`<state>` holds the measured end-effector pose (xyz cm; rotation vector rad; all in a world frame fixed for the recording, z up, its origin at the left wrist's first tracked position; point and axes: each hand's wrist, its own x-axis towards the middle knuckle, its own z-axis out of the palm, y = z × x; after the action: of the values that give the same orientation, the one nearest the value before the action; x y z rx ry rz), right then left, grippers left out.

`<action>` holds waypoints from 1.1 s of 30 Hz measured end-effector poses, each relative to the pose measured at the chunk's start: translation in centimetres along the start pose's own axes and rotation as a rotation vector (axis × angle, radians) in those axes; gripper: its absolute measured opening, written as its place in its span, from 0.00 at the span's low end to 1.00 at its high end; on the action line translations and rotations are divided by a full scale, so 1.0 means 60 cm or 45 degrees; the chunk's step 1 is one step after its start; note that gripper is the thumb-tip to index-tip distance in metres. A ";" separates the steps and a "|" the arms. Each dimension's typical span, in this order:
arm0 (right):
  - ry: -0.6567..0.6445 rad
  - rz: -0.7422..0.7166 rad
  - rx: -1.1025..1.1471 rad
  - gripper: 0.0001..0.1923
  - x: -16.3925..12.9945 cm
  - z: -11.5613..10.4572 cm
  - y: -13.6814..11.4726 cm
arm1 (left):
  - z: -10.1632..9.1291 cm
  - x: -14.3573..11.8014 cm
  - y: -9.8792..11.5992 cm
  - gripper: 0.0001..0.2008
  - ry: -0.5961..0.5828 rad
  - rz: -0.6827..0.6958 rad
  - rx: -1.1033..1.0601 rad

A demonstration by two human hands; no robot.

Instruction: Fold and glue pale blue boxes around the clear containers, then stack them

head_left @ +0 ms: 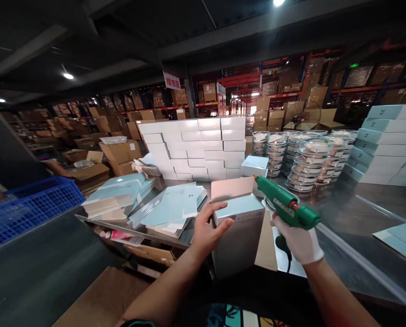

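Note:
My right hand, in a white glove, grips a green glue gun. Its orange nozzle points left above a box's right rear corner, and a long clear glue stick trails from the back. The pale blue and white box stands at the table's near edge with open flaps at its back and right. My bare left hand holds the box's left side, fingers over the top edge and thumb against the front. A smaller white box sits just behind.
Stacked white boxes form a wall at the back. Clear round containers are piled behind the glue gun, with more boxes at right. Flat pale blue card sheets lie left. A blue crate stands far left.

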<state>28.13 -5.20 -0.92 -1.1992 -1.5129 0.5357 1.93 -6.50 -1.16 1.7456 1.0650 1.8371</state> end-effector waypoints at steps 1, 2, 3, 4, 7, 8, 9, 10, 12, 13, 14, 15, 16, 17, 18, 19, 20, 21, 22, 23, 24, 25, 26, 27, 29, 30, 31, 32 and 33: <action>-0.016 0.083 0.080 0.23 0.006 -0.003 0.015 | -0.002 0.001 0.000 0.26 0.000 -0.019 -0.023; -0.039 0.213 0.177 0.25 0.011 -0.003 0.030 | -0.003 0.003 0.000 0.26 0.007 -0.037 -0.050; -0.065 0.372 0.268 0.27 0.015 -0.001 0.044 | -0.003 0.004 0.001 0.27 0.019 -0.056 -0.079; -0.089 0.538 0.332 0.28 0.019 0.004 0.058 | -0.003 0.006 0.002 0.28 0.034 -0.074 -0.111; -0.102 0.858 0.278 0.27 0.030 0.015 0.099 | -0.001 0.009 0.004 0.29 0.079 -0.138 -0.204; -0.084 0.872 0.203 0.26 0.035 0.015 0.110 | -0.001 0.010 0.003 0.30 0.092 -0.159 -0.223; -0.062 0.860 0.136 0.24 0.039 0.012 0.119 | -0.001 0.010 0.002 0.30 0.102 -0.181 -0.236; -0.036 0.839 0.078 0.23 0.044 0.006 0.124 | -0.001 0.011 0.000 0.31 0.105 -0.204 -0.246; 0.027 0.758 -0.001 0.20 0.049 -0.008 0.123 | -0.001 0.011 -0.003 0.32 0.093 -0.247 -0.265; 0.060 0.709 -0.013 0.19 0.049 -0.015 0.114 | -0.001 0.011 -0.004 0.32 0.074 -0.263 -0.276; 0.080 0.635 0.003 0.21 0.046 -0.019 0.100 | 0.001 0.010 -0.004 0.32 0.048 -0.272 -0.285; 0.077 0.528 0.051 0.26 0.041 -0.021 0.081 | 0.003 0.008 -0.005 0.32 0.019 -0.270 -0.287; 0.051 0.395 0.125 0.32 0.034 -0.021 0.058 | 0.007 0.005 -0.005 0.31 -0.012 -0.253 -0.280; 0.007 0.254 0.213 0.38 0.027 -0.017 0.033 | 0.010 0.002 -0.006 0.30 -0.043 -0.226 -0.267; -0.054 0.117 0.301 0.43 0.020 -0.012 0.008 | 0.014 -0.002 -0.007 0.30 -0.074 -0.188 -0.249; -0.118 0.026 0.373 0.46 0.015 -0.006 -0.015 | 0.017 -0.006 -0.008 0.29 -0.101 -0.142 -0.229; -0.173 -0.028 0.419 0.46 0.012 0.000 -0.034 | 0.020 -0.010 -0.011 0.28 -0.129 -0.095 -0.206; -0.213 -0.047 0.444 0.45 0.010 0.004 -0.047 | 0.022 -0.014 -0.014 0.27 -0.151 -0.046 -0.182; -0.248 -0.058 0.457 0.43 0.009 0.007 -0.052 | 0.024 -0.018 -0.018 0.26 -0.163 0.006 -0.156; -0.279 -0.076 0.462 0.43 0.007 0.008 -0.050 | 0.024 -0.021 -0.021 0.25 -0.162 0.064 -0.131; -0.308 -0.109 0.462 0.43 0.003 0.007 -0.043 | 0.024 -0.024 -0.023 0.23 -0.142 0.124 -0.121; -0.334 -0.155 0.452 0.43 -0.002 0.003 -0.030 | 0.024 -0.026 -0.024 0.21 -0.107 0.176 -0.143; -0.355 -0.224 0.433 0.43 -0.009 -0.001 -0.016 | 0.024 -0.028 -0.024 0.20 -0.069 0.224 -0.195; -0.371 -0.314 0.407 0.41 -0.018 -0.007 -0.003 | 0.024 -0.029 -0.023 0.19 -0.044 0.267 -0.260; -0.384 -0.534 0.335 0.32 -0.035 -0.019 0.017 | 0.022 -0.030 -0.020 0.17 -0.081 0.368 -0.331; -0.387 -0.646 0.293 0.26 -0.041 -0.025 0.020 | 0.020 -0.029 -0.018 0.15 -0.135 0.440 -0.314; -0.386 -0.751 0.250 0.22 -0.045 -0.030 0.019 | 0.017 -0.027 -0.017 0.12 -0.194 0.518 -0.264; -0.383 -0.847 0.208 0.22 -0.047 -0.034 0.015 | 0.013 -0.024 -0.016 0.09 -0.239 0.592 -0.208; -0.375 -0.930 0.170 0.23 -0.046 -0.036 0.009 | 0.007 -0.020 -0.015 0.07 -0.268 0.643 -0.167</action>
<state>30.08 -7.98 -1.95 -0.4103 -1.9873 0.3107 2.30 -6.70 -2.62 2.2076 0.4345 1.8828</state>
